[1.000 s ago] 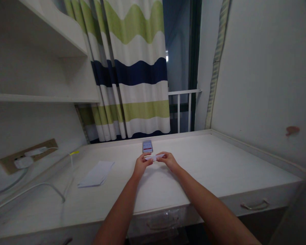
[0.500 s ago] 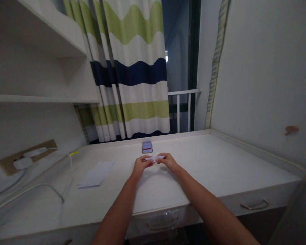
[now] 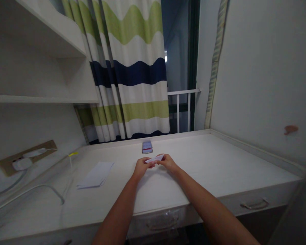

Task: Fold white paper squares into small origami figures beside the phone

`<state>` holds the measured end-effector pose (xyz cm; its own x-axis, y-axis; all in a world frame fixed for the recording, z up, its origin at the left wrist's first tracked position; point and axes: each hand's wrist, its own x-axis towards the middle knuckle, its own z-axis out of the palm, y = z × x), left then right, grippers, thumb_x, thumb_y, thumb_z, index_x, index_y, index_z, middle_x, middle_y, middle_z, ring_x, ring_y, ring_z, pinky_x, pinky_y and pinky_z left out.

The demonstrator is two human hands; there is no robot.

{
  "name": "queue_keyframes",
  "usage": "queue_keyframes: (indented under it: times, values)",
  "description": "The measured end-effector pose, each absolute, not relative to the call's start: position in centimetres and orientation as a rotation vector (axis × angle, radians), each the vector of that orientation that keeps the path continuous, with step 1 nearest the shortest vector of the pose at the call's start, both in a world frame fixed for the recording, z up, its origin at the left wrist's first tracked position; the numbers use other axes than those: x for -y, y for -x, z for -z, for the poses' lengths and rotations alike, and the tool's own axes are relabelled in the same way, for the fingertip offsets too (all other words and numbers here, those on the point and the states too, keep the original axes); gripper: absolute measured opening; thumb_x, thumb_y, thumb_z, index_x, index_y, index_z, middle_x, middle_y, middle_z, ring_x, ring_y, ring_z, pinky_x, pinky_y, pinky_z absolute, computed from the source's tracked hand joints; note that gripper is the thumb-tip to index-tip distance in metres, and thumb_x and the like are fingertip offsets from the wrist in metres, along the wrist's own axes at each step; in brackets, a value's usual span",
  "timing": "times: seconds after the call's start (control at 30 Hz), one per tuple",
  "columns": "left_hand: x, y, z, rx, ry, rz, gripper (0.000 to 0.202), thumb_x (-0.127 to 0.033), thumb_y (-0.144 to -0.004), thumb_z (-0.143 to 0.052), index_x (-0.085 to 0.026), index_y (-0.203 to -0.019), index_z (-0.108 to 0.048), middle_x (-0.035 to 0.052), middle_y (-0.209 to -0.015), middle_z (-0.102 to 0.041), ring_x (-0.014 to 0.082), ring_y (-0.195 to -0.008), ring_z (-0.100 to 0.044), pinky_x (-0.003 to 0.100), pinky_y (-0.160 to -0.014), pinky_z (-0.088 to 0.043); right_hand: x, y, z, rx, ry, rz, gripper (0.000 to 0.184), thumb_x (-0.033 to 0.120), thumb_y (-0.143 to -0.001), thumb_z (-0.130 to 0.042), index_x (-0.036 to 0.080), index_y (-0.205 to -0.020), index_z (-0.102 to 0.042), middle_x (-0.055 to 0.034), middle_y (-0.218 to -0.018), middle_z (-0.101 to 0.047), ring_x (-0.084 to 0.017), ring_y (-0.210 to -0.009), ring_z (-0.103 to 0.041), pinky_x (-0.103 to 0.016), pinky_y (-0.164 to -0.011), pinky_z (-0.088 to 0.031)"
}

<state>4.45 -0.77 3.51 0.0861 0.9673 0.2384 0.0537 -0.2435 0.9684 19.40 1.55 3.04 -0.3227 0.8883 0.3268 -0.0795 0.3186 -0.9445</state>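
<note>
Between my hands, over the middle of the white desk, is a small folded piece of white paper, slightly tilted with its right end higher. My left hand is closed on its left end, thumb and fingers pinching it. The right end is pinched by my right hand. The fingertips of both hands nearly meet under the paper and hide its lower edge. Just beyond the hands a phone lies on the desk with its screen lit.
Several loose sheets of white paper lie to the left. A grey cable runs over the desk's left side from a wall socket with plugs. A shelf overhangs at upper left. A striped curtain hangs behind the desk.
The folded paper has turned in my hands, so its right end now points up more and a broader face shows. My fingers have shifted slightly around it. The phone and sheets stay put.
</note>
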Motion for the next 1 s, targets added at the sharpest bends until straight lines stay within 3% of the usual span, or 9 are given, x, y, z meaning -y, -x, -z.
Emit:
queue_keyframes:
  times: [0.33, 0.5, 1.0]
  values:
    - [0.47, -4.17, -3.11, -0.935, -1.329, -1.223, 0.037, -0.038, -0.055, -0.070, -0.008, -0.076, -0.065, 0.0099, -0.071, -0.068, 0.0194, -0.069, -0.064, 0.029, -0.065, -0.050, -1.61, -20.02, -3.32, 1.530, 0.776, -1.173, 0.023, 0.031, -0.050, -0.069, 0.013, -0.056, -0.058, 0.0027, -0.047, -0.053, -0.008, -0.046, -0.044, -0.022, -0.049, -0.034]
    - [0.12, -4.01, -2.94, -0.918, -1.252, -1.247, 0.034, -0.034, -0.057, -0.071, -0.008, -0.077, -0.064, 0.0119, -0.075, -0.068, 0.0202, -0.067, -0.064, 0.030, -0.064, -0.051, -1.61, -19.82, -3.27, 1.466, 0.750, -1.223, 0.029, 0.037, -0.050, -0.070, 0.012, -0.061, -0.061, 0.0007, -0.052, -0.057, -0.009, -0.049, -0.048, -0.024, -0.053, -0.038]
    - [0.42, -3.97, -3.40, -0.840, -1.114, -1.286, 0.030, -0.038, -0.067, -0.060, -0.008, -0.071, -0.058, 0.0139, -0.069, -0.068, 0.0202, -0.061, -0.064, 0.029, -0.059, -0.049, -1.89, -19.74, -3.04, 1.254, 0.740, -1.378, 0.034, 0.042, -0.049, -0.073, 0.013, -0.059, -0.059, -0.0053, -0.060, -0.064, -0.012, -0.053, -0.058, -0.026, -0.057, -0.047]
